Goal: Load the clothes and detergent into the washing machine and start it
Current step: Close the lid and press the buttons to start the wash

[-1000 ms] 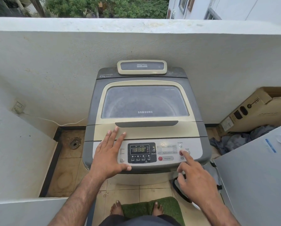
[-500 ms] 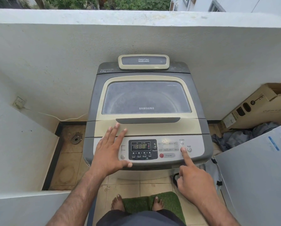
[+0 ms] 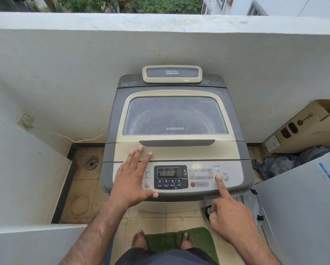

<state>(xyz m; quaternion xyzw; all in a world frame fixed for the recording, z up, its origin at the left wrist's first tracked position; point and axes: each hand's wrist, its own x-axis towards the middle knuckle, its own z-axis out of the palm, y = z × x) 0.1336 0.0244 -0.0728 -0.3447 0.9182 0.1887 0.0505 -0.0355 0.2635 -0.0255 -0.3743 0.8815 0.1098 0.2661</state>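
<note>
- Washing machine (image 3: 174,87) at 12 o'clock, lid (image 3: 179,153) closed, display (image 3: 167,173) lit; load unseen through cloudy glass.
- Left hand (image 3: 131,180) flat, fingers spread, gripping nothing, at display's 9 o'clock: likely bracing.
- Right hand (image 3: 231,215), 3 o'clock: straight index presses a button, rest curled, empty; probably starting.

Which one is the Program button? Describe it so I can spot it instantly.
Find the washing machine against the balcony wall, then the silver control panel along its front edge. Just right of the dark display sits the Program button: round and red, not grey like the Power button, with a tab reading Program beside it.
</note>
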